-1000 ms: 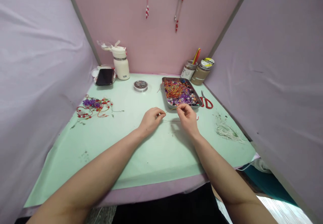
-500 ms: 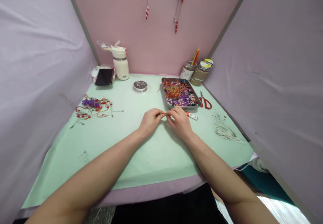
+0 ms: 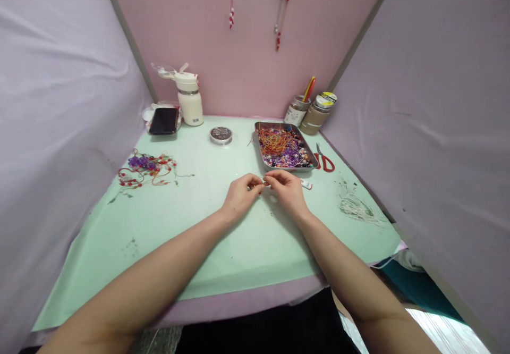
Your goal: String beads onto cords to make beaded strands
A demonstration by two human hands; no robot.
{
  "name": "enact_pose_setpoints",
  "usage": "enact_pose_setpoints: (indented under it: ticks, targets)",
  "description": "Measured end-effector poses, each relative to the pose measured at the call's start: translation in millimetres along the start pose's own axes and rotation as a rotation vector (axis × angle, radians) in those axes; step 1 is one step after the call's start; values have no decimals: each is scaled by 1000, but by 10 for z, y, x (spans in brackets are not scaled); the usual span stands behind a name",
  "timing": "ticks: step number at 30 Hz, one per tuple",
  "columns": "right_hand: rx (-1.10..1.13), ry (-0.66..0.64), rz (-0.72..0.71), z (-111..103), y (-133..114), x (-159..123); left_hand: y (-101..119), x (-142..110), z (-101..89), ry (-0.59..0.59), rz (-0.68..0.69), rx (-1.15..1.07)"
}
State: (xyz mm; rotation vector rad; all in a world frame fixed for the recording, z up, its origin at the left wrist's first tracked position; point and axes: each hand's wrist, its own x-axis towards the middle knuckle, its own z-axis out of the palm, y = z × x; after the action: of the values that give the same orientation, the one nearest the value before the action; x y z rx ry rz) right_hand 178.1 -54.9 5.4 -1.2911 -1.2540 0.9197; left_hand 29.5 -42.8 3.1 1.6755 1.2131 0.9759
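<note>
Remotely, I watch the left hand and right hand, fingertips pinched nearly together on a thin cord, mostly hidden between them. A white-and-red tube lies partly behind the right hand; red-handled scissors rest beside the metal tray. Just beyond the fingers, that tray holds tangled orange cords over mixed beads; a labelled jar behind holds red and yellow handles.

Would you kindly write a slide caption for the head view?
Left hand and right hand, close together before a metal bead tray, with red-handled scissors alongside.
</note>
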Motion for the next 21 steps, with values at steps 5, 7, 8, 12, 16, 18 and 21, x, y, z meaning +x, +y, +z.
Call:
enact_pose_setpoints:
  ticks: [5,7,8,12,16,18,21]
  targets:
    - [105,-50,72,4,-6,2,31,-19,-9,-9,-15,123]
    - [140,-76,117,4,4,1,24,-17,-8,-18,-2,116]
    - [149,-92,139,4,10,1,16,-16,-5,-19,4,102]
    - [136,-132,179,-1,23,0,-31,1,19,-19,-1,-53]
    - [169,-137,215,-16,28,7,-67,27,44,-21,-29,-250]
    - [197,-136,227,-23,32,12,-71,37,50,-11,-40,-306]
    - [220,-149,231,-23,37,16,-59,40,50,24,-65,-365]
